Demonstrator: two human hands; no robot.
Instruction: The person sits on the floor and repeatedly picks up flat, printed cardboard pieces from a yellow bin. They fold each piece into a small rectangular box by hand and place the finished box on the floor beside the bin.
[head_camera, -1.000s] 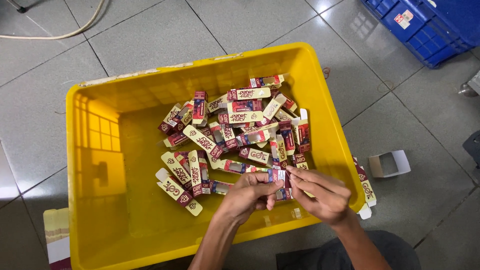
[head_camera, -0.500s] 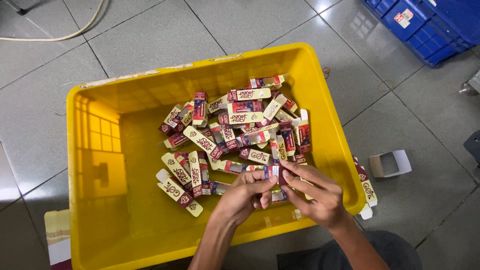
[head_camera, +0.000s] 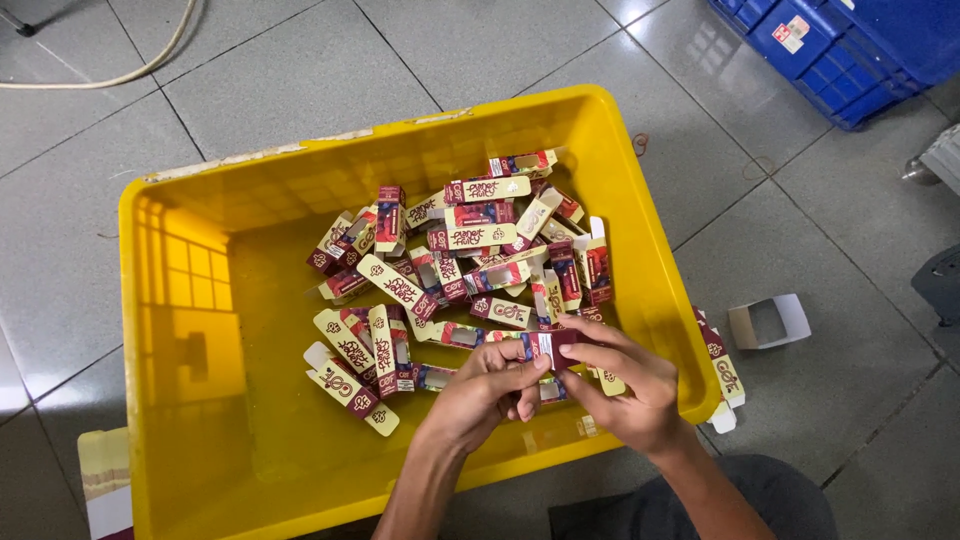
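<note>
Both hands, left hand (head_camera: 487, 392) and right hand (head_camera: 625, 385), are grasping one small maroon carton (head_camera: 553, 349). They are hovering over the yellow crate (head_camera: 190, 300) near its front right corner

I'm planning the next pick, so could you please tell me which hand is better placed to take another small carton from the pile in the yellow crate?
Probably the left hand: it lies nearer the pile of cartons in the yellow crate, while the right hand sits by the crate's edge.

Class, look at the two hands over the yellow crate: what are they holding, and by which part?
A small maroon carton: left hand pinches its left end, right hand its right end.
</note>
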